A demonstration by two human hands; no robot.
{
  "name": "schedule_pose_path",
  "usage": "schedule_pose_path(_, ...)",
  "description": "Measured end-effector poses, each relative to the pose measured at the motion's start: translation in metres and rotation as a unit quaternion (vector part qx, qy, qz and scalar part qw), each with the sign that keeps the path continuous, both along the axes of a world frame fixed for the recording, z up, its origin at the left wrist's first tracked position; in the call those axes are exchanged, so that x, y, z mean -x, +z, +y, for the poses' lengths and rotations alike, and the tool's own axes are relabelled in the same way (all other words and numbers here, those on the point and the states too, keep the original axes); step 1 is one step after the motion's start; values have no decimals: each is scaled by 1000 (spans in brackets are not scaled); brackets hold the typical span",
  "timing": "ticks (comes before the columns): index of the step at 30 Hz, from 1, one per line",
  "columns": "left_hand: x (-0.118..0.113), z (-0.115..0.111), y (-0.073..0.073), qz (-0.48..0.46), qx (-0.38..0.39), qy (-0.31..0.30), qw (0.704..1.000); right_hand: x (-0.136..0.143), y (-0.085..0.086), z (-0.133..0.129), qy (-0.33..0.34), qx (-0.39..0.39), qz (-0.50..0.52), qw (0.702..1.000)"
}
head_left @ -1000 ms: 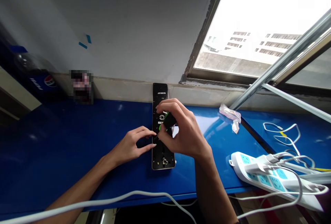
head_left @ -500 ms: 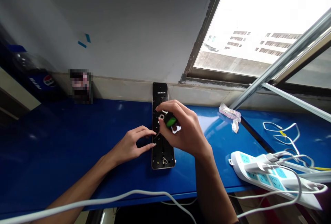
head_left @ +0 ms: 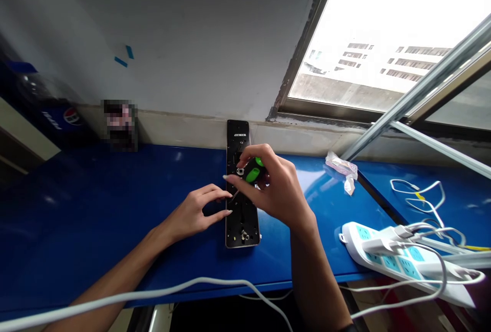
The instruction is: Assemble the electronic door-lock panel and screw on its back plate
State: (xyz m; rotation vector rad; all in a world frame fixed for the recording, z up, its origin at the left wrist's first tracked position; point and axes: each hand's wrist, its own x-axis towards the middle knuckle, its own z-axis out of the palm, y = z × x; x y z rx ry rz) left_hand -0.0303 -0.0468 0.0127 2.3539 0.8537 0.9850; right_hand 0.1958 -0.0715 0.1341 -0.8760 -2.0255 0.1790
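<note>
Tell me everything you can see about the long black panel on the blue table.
The long black panel is a narrow rectangle with rounded corners. Its visible face carries a white label near the far end, a pale round fitting and a metallic-looking fitting near the close end. It sits on the blue table, lengthwise away from the person; whether it leans on the wall is unclear. The left hand's fingertips are at its left edge; the right hand, gripping a green-and-black screwdriver, partly hides it.

1. Our right hand (head_left: 276, 187) grips a green-and-black screwdriver (head_left: 253, 173) over a long black panel (head_left: 243, 222).
2. Our left hand (head_left: 200, 210), thumb and forefinger apart, is at the panel's left edge.
3. To our right, we see a white power strip (head_left: 353, 241) on the blue table (head_left: 169, 171).
</note>
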Motion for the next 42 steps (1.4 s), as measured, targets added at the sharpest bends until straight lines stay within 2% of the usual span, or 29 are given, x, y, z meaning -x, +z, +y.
schedule_pose_path(3,0,0,0,3,5,-4,1000,-1,0,-1,19,2,6,1000)
schedule_pose_path(7,0,0,0,0,-3,-1,1000,-1,0,-2,8,12,-9,1000)
schedule_pose_path(11,-1,-1,0,0,-2,1,1000,-2,-2,1,18,-2,20,1000)
schedule_pose_path(19,-17,-7,4,-54,-28,60,996,-8,2,0,-10,-51,77,996)
schedule_pose_path(23,-23,-3,5,-76,-41,61,994,-10,3,3,-12,-51,95,994)
schedule_pose_path(26,-24,5,11,-65,-57,46,995,-14,4,8,-1,-44,123,991)
schedule_pose_path(30,-30,28,32,-40,-83,33,995,-23,10,21,-1,-31,143,989)
schedule_pose_path(34,-48,56,48,-16,-111,18,994,-30,17,37,-21,-71,123,990)
schedule_pose_path(38,-67,76,49,-5,-128,28,991,-38,19,53,-32,-99,101,989)
schedule_pose_path(42,-74,88,46,3,-120,39,992,-46,11,67,-44,-106,99,988)
